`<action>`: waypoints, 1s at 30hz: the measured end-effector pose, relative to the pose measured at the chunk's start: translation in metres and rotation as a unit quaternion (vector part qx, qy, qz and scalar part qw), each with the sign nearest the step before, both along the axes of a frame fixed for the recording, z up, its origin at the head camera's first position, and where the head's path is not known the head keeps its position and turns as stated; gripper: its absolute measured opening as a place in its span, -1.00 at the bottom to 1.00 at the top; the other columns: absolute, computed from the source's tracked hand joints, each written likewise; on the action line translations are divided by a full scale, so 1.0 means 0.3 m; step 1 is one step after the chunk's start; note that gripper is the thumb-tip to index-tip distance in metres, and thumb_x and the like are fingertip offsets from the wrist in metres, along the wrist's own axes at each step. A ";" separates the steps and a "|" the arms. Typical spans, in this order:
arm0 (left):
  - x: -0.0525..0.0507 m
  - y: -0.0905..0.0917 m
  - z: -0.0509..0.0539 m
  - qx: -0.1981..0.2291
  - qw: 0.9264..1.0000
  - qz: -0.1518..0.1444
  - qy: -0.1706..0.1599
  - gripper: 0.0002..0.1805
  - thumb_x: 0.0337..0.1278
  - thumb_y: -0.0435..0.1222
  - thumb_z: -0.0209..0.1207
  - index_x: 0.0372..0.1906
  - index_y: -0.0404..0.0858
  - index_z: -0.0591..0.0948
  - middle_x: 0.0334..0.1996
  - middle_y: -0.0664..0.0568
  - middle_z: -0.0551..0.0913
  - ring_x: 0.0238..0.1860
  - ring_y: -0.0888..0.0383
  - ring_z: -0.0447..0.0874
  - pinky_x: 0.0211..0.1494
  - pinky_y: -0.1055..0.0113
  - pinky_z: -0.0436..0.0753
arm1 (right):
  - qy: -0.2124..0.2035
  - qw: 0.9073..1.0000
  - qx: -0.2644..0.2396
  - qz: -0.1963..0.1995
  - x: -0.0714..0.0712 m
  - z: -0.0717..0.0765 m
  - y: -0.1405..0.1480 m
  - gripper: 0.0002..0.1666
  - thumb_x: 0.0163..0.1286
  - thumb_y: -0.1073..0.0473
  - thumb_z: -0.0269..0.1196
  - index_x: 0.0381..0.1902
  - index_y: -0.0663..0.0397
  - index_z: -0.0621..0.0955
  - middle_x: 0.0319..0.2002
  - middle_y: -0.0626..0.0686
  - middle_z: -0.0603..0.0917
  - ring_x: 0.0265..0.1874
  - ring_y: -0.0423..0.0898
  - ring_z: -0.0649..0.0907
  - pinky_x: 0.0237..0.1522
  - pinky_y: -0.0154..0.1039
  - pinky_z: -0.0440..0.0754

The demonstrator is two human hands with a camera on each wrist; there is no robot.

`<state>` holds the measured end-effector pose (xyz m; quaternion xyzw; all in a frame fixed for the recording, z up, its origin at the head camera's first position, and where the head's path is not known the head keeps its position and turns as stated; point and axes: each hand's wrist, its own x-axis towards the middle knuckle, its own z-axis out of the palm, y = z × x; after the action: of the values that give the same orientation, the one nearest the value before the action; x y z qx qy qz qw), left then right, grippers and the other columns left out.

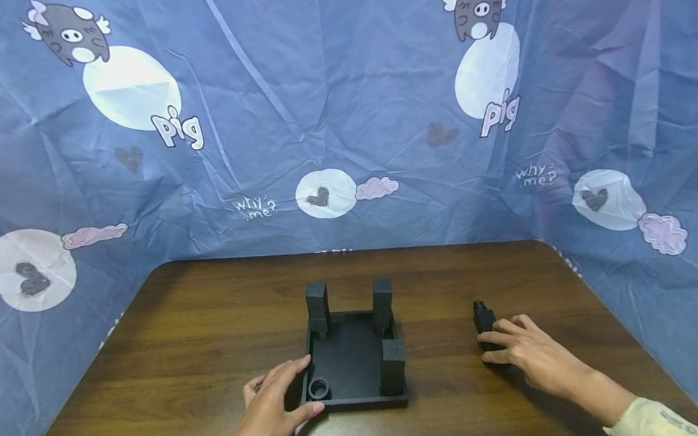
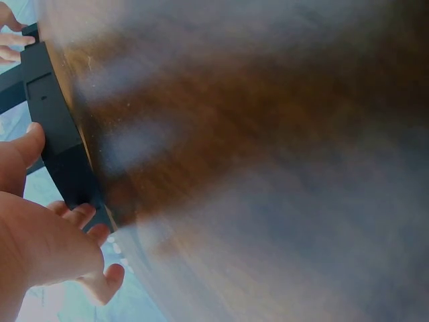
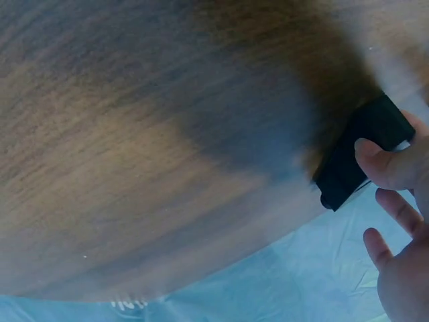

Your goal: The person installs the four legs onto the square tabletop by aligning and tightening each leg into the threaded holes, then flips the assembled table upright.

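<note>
A black square base with a raised rim lies on the table. Three black block-shaped legs stand upright at its corners: far left leg, far right leg and near right leg. At the near left corner a round socket is exposed. My left hand grips that corner, thumb at the front rim and fingers along the left side. To the right, my right hand holds a loose black leg with a narrower round end pointing away; fingers hide its near part.
The brown wooden table has rounded far corners. Behind and beside it hangs a blue printed cloth, close to the table's far edge.
</note>
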<state>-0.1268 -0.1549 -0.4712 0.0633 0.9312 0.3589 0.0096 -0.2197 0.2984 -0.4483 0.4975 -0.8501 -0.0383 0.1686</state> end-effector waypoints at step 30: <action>-0.003 0.003 0.006 0.004 1.000 -0.004 -0.010 -0.17 -0.15 0.11 0.39 0.31 -0.07 0.44 0.22 -0.03 0.51 0.30 -0.13 0.33 0.11 -0.18 -0.01 | -0.190 0.915 -0.348 -0.071 0.012 0.194 -0.109 -0.40 -0.05 0.38 0.47 0.04 -0.01 0.67 -0.11 -0.09 0.71 -0.14 -0.28 0.54 -0.08 -0.45 0.39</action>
<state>-0.1276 -0.1541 -0.4695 0.0634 0.9294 0.3632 0.0198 -0.2162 0.2656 -0.3901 0.3435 -0.8587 0.3435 0.1632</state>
